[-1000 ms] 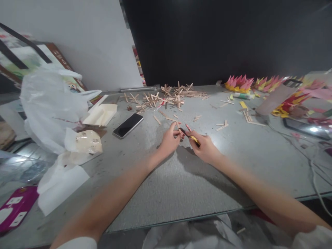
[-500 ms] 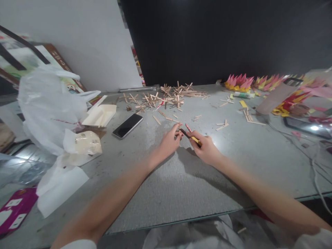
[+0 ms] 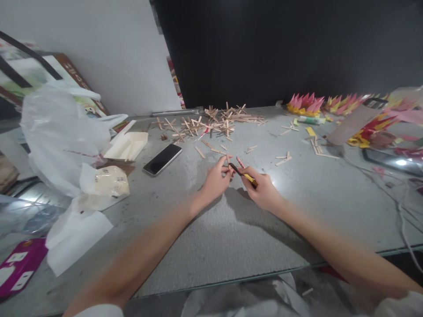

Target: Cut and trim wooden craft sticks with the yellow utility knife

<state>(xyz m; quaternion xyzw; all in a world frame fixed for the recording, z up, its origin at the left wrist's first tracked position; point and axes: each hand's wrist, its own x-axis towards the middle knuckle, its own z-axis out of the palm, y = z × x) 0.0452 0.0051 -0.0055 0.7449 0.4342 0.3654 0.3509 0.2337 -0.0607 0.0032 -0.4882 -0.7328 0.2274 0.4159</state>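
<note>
Over the middle of the table, my left hand [image 3: 216,178] pinches a small wooden stick [image 3: 228,159] between its fingertips. My right hand [image 3: 262,189] is wrapped round a black and yellow cutter knife [image 3: 248,178], whose dark tip meets the fingers of my left hand. A thin red-and-white striped stick [image 3: 240,162] pokes out beside the knife; whether the right hand grips it too is unclear. Just beyond my hands, several loose flat sticks [image 3: 200,152] lie on the grey table [image 3: 211,246]. Farther back is a heap of wooden sticks [image 3: 224,119], some crossed over each other.
Left of my hands lie a phone [image 3: 162,160], an open paper box [image 3: 128,146] and a white plastic bag [image 3: 62,132]. At the right stand a bottle [image 3: 353,123] and pink-yellow paper flowers [image 3: 306,105]. A white cable [image 3: 401,220] hangs over the table's right edge.
Almost nothing differs. The wooden stick and the knife tip have shifted very slightly between my fingers; both arms stay in place.
</note>
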